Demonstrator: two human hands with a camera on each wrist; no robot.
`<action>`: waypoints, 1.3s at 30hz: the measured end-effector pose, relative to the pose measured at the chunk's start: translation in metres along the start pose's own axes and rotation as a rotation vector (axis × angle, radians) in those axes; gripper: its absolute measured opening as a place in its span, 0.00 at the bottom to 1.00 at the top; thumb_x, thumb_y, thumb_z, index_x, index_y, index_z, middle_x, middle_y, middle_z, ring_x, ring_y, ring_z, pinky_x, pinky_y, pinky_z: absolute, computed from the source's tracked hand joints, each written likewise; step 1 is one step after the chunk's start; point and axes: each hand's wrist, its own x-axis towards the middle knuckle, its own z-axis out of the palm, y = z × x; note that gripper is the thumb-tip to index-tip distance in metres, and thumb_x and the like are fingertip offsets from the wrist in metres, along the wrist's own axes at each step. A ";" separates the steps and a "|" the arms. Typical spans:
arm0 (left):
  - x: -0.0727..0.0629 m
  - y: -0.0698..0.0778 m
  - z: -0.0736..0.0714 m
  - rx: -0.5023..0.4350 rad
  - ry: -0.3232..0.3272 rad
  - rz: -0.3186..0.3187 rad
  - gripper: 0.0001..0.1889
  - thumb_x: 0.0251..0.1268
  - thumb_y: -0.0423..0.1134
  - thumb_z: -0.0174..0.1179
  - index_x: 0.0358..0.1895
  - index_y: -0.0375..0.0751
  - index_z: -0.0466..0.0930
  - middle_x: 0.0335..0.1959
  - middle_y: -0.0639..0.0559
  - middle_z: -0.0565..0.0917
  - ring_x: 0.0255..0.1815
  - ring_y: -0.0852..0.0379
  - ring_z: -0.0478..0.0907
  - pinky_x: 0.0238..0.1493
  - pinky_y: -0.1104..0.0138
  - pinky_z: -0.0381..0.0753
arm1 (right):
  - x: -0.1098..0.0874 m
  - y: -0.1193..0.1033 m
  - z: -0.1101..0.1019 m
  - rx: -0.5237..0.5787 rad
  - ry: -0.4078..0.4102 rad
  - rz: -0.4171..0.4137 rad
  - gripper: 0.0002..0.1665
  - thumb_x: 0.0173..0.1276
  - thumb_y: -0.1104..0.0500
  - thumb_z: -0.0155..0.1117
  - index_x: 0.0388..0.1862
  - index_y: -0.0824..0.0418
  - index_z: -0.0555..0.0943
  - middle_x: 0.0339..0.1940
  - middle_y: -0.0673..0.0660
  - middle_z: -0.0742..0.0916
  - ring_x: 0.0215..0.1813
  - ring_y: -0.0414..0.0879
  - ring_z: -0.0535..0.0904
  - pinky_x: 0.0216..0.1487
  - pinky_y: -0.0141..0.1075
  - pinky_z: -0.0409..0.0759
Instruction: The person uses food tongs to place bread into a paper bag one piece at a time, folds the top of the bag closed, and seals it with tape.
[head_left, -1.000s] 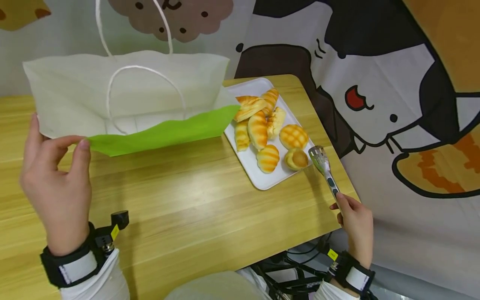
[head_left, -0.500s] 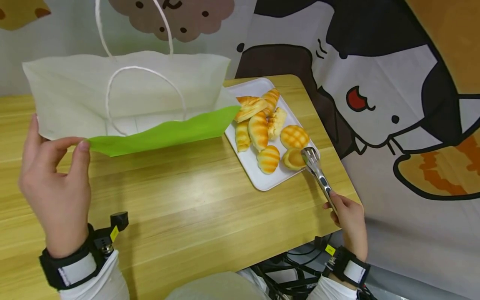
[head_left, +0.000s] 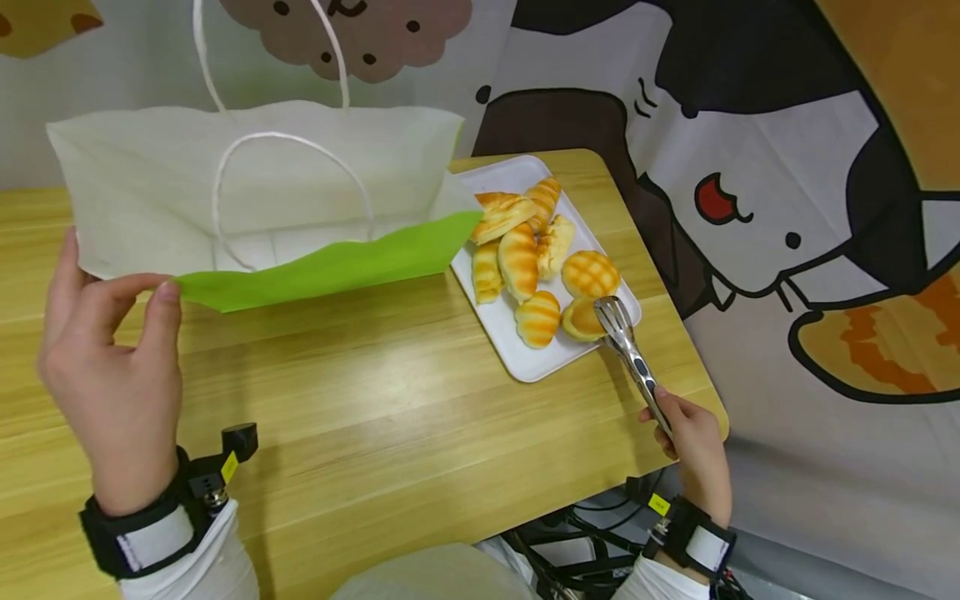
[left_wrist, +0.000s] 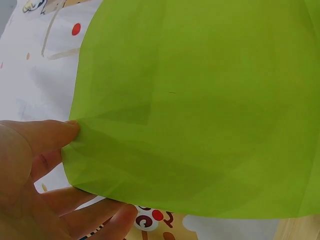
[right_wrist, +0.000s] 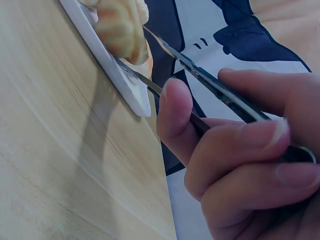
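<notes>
My left hand [head_left: 112, 358] pinches the near left corner of a paper bag [head_left: 337, 262], green outside and white inside, whose mouth faces up. In the left wrist view the thumb [left_wrist: 55, 134] lies on the green side, the other fingers behind it. A pair of metal tongs [head_left: 637, 368] is held in my right hand [head_left: 693, 437]. Their upper tip overlaps a small round bun [head_left: 579, 319] at the tray's near right corner. Seen from the right wrist, the tongs' arms [right_wrist: 220, 90] stand apart, one above the bread and one low by the tray rim.
The white tray [head_left: 525, 368] also carries a criss-cross bun [head_left: 591, 273], a striped roll [head_left: 537, 319] and several other breads, close to the bag's right side. Two white cord handles [head_left: 273, 135] rise from the bag. The wooden table [head_left: 390, 433] ends just right of the tray.
My right hand has moved left and slightly inward, bringing the tongs from beside the tray to over the small round bun. The left hand and the bag have stayed put.
</notes>
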 end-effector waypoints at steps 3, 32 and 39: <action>-0.001 0.001 0.000 -0.014 0.009 -0.010 0.13 0.70 0.35 0.61 0.44 0.23 0.84 0.72 0.66 0.71 0.72 0.62 0.71 0.64 0.74 0.75 | -0.002 0.002 -0.001 -0.003 -0.023 -0.020 0.45 0.72 0.29 0.47 0.61 0.69 0.75 0.28 0.47 0.86 0.18 0.39 0.68 0.20 0.37 0.65; 0.000 -0.002 0.001 -0.086 0.016 -0.003 0.10 0.68 0.31 0.63 0.43 0.25 0.85 0.71 0.62 0.73 0.70 0.61 0.73 0.64 0.77 0.73 | -0.019 0.005 0.000 0.384 -0.035 -0.136 0.28 0.76 0.41 0.54 0.48 0.67 0.79 0.24 0.48 0.83 0.14 0.38 0.67 0.15 0.42 0.54; 0.000 -0.003 0.001 -0.072 0.018 -0.005 0.10 0.67 0.32 0.64 0.43 0.25 0.84 0.71 0.64 0.73 0.70 0.62 0.72 0.66 0.78 0.69 | -0.026 -0.015 -0.001 0.390 -0.004 -0.156 0.25 0.74 0.40 0.57 0.46 0.62 0.80 0.24 0.50 0.83 0.14 0.39 0.68 0.15 0.40 0.56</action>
